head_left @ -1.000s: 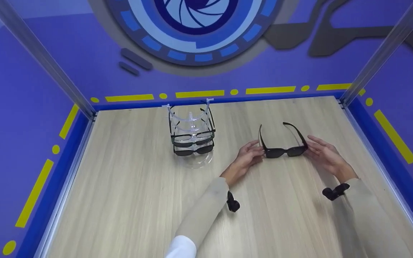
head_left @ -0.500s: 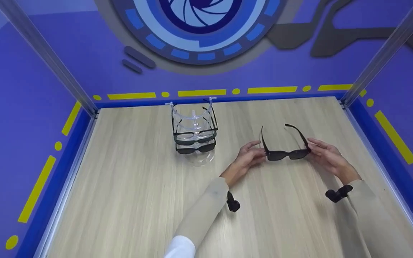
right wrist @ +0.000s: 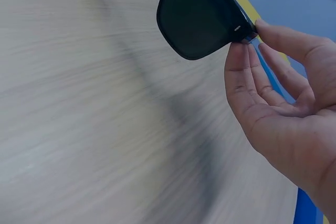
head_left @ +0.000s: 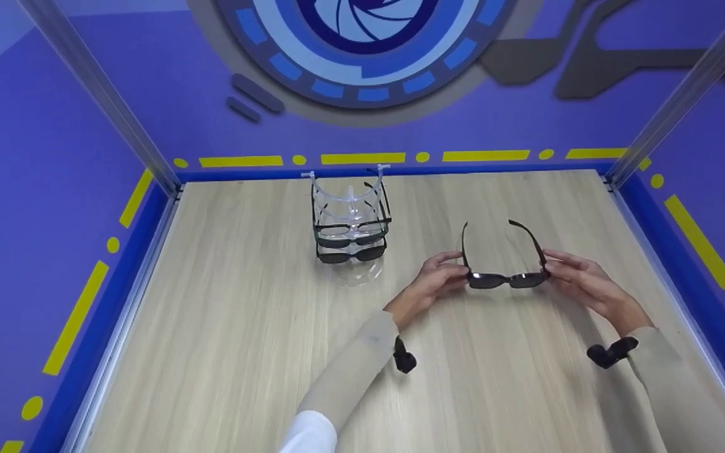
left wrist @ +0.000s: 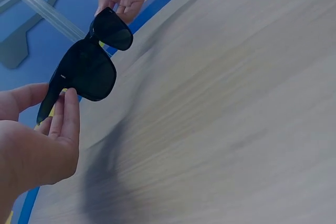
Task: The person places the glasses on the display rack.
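A pair of black sunglasses [head_left: 488, 280] with its temples unfolded is held between both hands over the right part of the table. My left hand [head_left: 430, 283] pinches the frame at its left hinge; in the left wrist view thumb and fingers of that hand [left wrist: 42, 140] close on the temple. At the other hinge my right hand [head_left: 586, 283] pinches the frame, and the right wrist view shows the thumb and fingertips of this hand [right wrist: 294, 93] on the corner beside the dark lens [right wrist: 197, 17].
Left of the hands stands a clear plastic glasses stand [head_left: 351, 195]. It bears several pairs, clear-lensed glasses [head_left: 335, 230] above and dark sunglasses [head_left: 372, 253] lowest. Blue printed walls [head_left: 148, 94] enclose the wooden table [head_left: 243, 327] at the back and sides.
Both hands and the sunglasses have shifted slightly right and nearer in the head view, and the lenses now catch a glint. The stand appears further right as the head view shifts.
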### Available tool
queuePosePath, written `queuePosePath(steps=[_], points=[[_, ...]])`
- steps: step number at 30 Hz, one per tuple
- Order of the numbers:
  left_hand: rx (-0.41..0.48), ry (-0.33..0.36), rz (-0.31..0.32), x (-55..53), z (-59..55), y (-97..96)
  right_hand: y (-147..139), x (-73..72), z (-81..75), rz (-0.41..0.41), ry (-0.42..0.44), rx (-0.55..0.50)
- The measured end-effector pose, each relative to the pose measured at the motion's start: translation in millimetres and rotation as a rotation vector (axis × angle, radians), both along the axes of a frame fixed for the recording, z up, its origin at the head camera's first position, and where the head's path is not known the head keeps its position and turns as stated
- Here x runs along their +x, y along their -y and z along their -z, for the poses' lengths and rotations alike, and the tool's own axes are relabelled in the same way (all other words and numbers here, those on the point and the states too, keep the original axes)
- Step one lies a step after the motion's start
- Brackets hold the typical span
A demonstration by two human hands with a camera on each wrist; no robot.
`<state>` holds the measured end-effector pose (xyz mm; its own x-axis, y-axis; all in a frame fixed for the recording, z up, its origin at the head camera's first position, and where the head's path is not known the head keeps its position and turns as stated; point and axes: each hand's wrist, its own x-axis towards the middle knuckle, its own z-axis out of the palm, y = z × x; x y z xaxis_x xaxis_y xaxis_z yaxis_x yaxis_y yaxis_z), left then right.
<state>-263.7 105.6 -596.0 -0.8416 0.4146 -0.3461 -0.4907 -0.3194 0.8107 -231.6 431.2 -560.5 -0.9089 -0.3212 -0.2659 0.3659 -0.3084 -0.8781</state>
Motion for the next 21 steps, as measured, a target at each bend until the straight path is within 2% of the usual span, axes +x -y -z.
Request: queuePosePath(steps=[10, 17, 21], points=[[0.058, -0.004, 0.089, 12.2, -10.2, 17.9, -0.3, 14.1, -5.8, -0.145, 0.025, 0.009], [0.062, -0.017, 0.141, 19.7, -19.7, 31.6, 2.9, 18.8, -7.0, -0.275, -0.023, -0.041], [0.057, -0.03, 0.155, 25.1, -24.7, 42.7, 9.0, 20.6, -9.0, -0.321, -0.063, -0.043]])
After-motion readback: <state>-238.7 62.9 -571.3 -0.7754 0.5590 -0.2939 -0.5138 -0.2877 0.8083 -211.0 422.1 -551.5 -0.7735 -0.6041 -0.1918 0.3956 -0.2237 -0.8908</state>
